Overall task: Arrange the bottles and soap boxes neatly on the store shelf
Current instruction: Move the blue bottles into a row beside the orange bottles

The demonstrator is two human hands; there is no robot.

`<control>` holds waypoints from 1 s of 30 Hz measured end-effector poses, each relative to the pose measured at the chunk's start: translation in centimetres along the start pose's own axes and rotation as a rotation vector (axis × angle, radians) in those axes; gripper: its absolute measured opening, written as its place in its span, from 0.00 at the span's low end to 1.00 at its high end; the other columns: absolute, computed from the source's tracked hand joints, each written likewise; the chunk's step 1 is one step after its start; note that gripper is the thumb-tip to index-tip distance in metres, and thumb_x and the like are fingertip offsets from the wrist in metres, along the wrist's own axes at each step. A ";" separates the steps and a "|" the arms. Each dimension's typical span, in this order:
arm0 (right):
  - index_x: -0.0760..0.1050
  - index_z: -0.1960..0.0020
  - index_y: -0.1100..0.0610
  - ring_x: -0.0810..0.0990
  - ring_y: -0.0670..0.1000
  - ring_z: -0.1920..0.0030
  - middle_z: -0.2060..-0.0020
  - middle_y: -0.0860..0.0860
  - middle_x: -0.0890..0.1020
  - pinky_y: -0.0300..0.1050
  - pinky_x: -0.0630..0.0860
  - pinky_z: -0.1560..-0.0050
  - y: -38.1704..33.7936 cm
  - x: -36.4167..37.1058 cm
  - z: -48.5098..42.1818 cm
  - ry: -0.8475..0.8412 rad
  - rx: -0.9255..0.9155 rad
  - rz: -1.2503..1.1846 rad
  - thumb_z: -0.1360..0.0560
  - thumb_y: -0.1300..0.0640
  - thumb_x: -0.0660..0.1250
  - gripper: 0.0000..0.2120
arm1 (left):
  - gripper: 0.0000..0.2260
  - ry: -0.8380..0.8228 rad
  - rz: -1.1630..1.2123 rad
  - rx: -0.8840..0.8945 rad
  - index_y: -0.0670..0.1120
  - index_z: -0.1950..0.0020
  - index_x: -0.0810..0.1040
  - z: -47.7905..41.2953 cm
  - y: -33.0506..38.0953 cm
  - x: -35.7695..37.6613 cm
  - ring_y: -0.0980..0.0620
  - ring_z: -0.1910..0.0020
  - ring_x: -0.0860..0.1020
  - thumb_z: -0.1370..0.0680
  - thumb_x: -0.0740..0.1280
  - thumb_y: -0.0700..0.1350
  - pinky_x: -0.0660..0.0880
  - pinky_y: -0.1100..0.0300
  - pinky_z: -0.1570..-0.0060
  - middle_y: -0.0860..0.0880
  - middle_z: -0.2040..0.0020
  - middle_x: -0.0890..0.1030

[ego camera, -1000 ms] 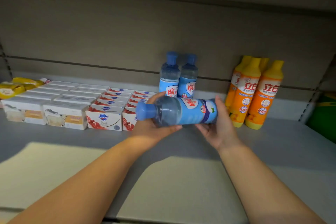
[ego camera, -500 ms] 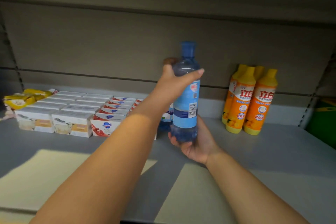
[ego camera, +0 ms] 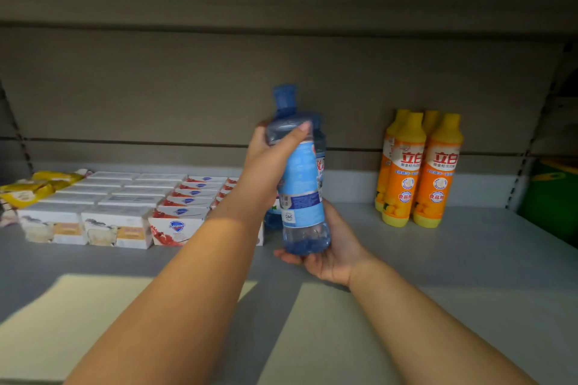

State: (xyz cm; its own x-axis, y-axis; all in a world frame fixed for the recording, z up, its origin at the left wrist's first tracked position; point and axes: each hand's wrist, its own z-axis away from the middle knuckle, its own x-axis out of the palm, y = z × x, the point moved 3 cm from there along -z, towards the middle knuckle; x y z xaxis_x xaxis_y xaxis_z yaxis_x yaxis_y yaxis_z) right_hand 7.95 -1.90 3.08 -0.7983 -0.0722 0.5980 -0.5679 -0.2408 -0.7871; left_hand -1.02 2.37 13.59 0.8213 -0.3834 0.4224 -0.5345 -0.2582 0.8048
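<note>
A clear blue bottle with a blue cap and light-blue label is held nearly upright above the grey shelf. My left hand grips its shoulder from the left. My right hand cups its base from below. Behind it stand other blue bottles, mostly hidden. Rows of white and red-white soap boxes lie in neat lines at the left. Several orange-yellow bottles stand grouped at the right.
Yellow packets lie at the far left beside the soap boxes. A green item sits past the shelf's right upright. A shelf overhead limits headroom. Bare shelf surface lies between the blue and orange bottles.
The blue bottle went from lying sideways in both hands to standing nearly upright. My left hand moved up to its shoulder and my right hand slid under its base.
</note>
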 end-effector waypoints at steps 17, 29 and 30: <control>0.57 0.34 0.44 0.73 0.34 0.42 0.41 0.43 0.69 0.28 0.72 0.47 -3.3 0.3 2.8 0.280 -1.334 0.803 0.36 0.57 0.76 0.39 | 0.24 -0.068 0.282 -0.411 0.44 0.37 0.74 2.8 -4.1 -8.7 0.42 0.46 0.81 0.29 0.69 0.54 0.80 0.53 0.54 0.40 0.43 0.81; 0.83 0.50 0.58 0.84 0.58 0.57 0.53 0.61 0.83 0.50 0.81 0.56 0.6 1.6 1.5 -0.290 0.059 0.326 0.47 0.44 0.81 0.30 | 0.22 -0.163 0.618 -0.212 0.39 0.55 0.80 2.7 -2.4 -9.1 0.46 0.55 0.79 0.46 0.76 0.47 0.75 0.53 0.48 0.43 0.57 0.80; 0.83 0.50 0.59 0.84 0.56 0.58 0.55 0.61 0.84 0.48 0.81 0.56 1.0 1.9 1.4 -0.307 0.092 0.369 0.48 0.43 0.81 0.31 | 0.22 -0.185 0.620 -0.223 0.39 0.55 0.79 2.9 -2.4 -8.9 0.46 0.56 0.78 0.44 0.75 0.49 0.75 0.53 0.49 0.43 0.57 0.79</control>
State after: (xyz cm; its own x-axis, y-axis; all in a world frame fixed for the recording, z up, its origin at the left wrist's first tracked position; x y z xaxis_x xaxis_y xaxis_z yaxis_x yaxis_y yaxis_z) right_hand 6.19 -3.64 3.67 -0.8389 -0.4479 0.3093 -0.2269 -0.2288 -0.9467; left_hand -7.63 3.81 6.65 0.3182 -0.5521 0.7707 -0.8249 0.2394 0.5120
